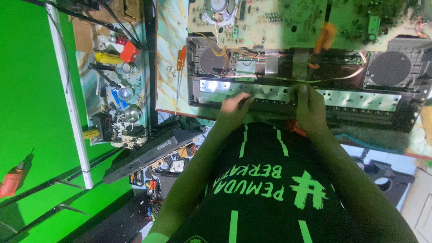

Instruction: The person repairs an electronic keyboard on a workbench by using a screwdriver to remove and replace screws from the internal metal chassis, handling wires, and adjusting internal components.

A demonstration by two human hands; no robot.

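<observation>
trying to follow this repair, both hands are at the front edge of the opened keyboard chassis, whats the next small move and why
Probably lift that edge slightly. The left hand and right hand both grip the near edge of the opened black keyboard chassis, beside its long silver metal strip. Neither hand holds the orange-handled screwdriver lying apart at the left.

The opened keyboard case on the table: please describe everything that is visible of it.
The opened keyboard case lies flat across the table, long and dark, apparently plastic. A round speaker sits at each end, with a shiny metal strip along its near side. Thin wires and grey ribbon cables run to green circuit boards behind it. The left hand and right hand rest on its near edge.
</observation>
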